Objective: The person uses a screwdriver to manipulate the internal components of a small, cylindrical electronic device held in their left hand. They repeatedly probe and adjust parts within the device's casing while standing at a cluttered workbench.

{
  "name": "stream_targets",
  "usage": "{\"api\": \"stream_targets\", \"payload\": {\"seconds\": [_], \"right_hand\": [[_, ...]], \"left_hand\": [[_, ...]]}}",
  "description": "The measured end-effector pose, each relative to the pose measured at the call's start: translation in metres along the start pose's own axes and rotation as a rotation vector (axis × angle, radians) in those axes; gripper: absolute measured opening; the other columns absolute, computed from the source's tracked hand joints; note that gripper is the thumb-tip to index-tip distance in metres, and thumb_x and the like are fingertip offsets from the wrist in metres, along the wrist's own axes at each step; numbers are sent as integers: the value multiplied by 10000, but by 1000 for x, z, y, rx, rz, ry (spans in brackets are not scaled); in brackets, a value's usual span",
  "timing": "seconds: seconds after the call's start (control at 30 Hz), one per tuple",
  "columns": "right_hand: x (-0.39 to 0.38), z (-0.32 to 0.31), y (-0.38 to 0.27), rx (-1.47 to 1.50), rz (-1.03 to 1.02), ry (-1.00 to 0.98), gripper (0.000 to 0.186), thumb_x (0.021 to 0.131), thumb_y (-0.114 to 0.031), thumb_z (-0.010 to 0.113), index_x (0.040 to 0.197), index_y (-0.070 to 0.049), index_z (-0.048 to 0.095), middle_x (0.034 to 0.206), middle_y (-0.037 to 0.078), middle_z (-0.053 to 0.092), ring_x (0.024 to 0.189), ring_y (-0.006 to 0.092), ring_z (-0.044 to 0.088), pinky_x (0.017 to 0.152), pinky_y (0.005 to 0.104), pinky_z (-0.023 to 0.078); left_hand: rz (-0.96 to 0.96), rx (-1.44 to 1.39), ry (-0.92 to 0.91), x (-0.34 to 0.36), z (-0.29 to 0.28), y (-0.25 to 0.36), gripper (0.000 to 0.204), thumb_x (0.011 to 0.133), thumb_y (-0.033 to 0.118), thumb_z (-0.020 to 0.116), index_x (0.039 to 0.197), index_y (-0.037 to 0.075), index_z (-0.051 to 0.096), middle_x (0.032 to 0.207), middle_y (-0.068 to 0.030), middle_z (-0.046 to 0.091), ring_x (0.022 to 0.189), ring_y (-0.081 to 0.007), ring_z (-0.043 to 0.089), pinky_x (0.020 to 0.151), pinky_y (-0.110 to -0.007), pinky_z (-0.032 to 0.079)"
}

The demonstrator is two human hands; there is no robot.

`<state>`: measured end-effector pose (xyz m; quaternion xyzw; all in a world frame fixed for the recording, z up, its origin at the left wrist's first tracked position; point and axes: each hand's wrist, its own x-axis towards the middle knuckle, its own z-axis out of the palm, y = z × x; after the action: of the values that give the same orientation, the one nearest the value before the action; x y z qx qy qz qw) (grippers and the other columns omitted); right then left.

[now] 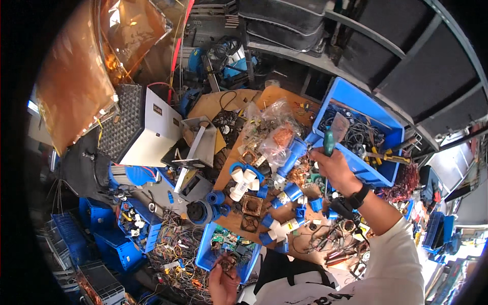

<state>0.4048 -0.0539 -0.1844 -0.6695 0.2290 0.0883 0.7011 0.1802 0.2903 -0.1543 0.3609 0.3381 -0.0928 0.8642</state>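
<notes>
Care seems useful: while the right hand (334, 170) grips the green-handled tool (329, 143), the left hand (222, 282) should keep its gripped coppery part (227, 262) steady.

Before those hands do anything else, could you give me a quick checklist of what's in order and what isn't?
1. Right hand gripping the green-handled tool: ok, handle sticks up above the fist.
2. Left hand holding the small brown part: ok, at the near side of the small blue bin.
3. Tool touching that part: not ok, they are well apart.
4. Wooden tabletop free of clutter: not ok, white fittings and scraps crowd it.
5. Tool's tip sound: cannot tell, too hard to make out.
</notes>
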Motion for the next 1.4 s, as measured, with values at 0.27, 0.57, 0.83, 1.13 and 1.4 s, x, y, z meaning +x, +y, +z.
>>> {"api": "stream_targets", "payload": {"seconds": [0.27, 0.57, 0.83, 1.13, 1.4], "right_hand": [[107, 42, 21, 34, 210, 52, 134, 856, -43, 609, 985, -30, 577, 565, -50, 410, 422, 46, 289, 383, 231, 201], [130, 48, 40, 49, 188, 62, 181, 853, -59, 630, 1029, -47, 587, 670, -22, 543, 444, 34, 304, 383, 209, 227], [114, 46, 31, 61, 147, 11, 246, 853, -68, 626, 1089, -64, 558, 668, -28, 502, 427, 42, 312, 381, 213, 240], [0, 22, -23, 147, 26, -125, 180, 866, -118, 631, 1026, -48, 584, 732, -19, 563, 455, 20, 342, 397, 208, 241], [-197, -51, -45, 286, -311, -161, 130, 877, -123, 648, 957, -44, 582, 677, -52, 492, 504, 25, 384, 447, 198, 287]], "left_hand": [[-45, -109, 55, 48, -44, 25, 284, 945, 153, 494, 1189, 13, 537, 1223, -101, 563, 1157, -288, 499, 1020, -468, 368], [-59, -207, 107, 70, -33, 35, 220, 895, 101, 552, 1104, 34, 572, 1141, -77, 609, 966, -217, 580, 862, -357, 458], [-72, -174, 93, 57, -23, 34, 237, 914, 142, 538, 1122, 36, 573, 995, -55, 623, 772, -162, 533, 709, -306, 433], [-26, -31, 39, 20, 15, 15, 310, 946, 227, 517, 1181, 26, 521, 998, -79, 578, 802, -179, 564, 740, -344, 486], [-58, 37, -609, -39, 125, -28, 443, 950, 215, 505, 1325, 21, 367, 1220, -133, 522, 1065, -297, 578, 859, -457, 509]]}}
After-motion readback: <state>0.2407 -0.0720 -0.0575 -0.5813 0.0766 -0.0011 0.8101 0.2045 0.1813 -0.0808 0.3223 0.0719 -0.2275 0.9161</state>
